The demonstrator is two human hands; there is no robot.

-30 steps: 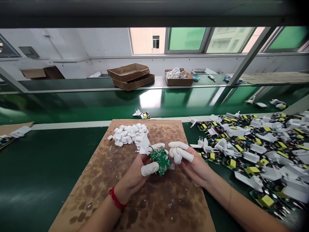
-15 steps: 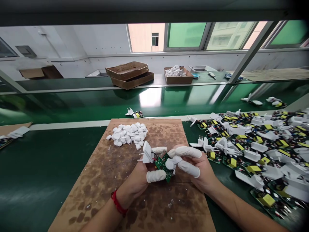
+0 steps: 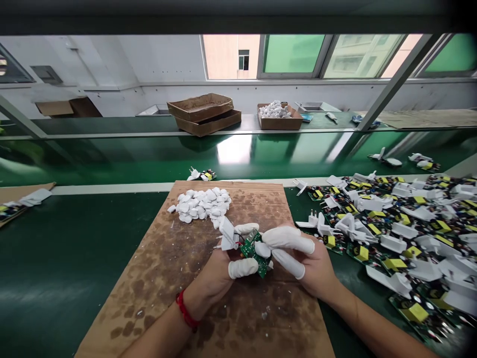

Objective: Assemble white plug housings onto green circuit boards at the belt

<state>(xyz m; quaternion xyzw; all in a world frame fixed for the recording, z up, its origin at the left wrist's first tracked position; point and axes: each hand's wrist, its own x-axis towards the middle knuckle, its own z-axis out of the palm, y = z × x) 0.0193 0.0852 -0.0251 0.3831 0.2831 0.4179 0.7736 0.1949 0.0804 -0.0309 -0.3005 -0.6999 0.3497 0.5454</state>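
A bright window (image 3: pixel 294 55) runs along the back wall, and below it a green tabletop (image 3: pixel 67 258) carries a stained cardboard sheet (image 3: pixel 149 283) right in the middle of play. Front and centre, over that sheet, is the green circuit board (image 3: pixel 248 251), and the left hand (image 3: pixel 218 276) has it! Those fingers are closed in a narrow grip, the white-covered thumb across the near edge, another covered finger along the far side, the board between them and tilted up. A white plug housing (image 3: pixel 228 234) sits at the board's left end, just beyond the left fingertips, with thin wires between the two.

Over to the right hand (image 3: pixel 316 266): covered fingers brought close together, and at their very tips a small white piece (image 3: pixel 263 249), in front of the board's face. Whether it presses on the board or hovers just over it, you cannot tell from here. Beyond the hands, a pile of white pieces (image 3: pixel 204 203) lies on the cardboard, and away to the right spreads a big crowd of boards with plugs (image 3: pixel 406 229).
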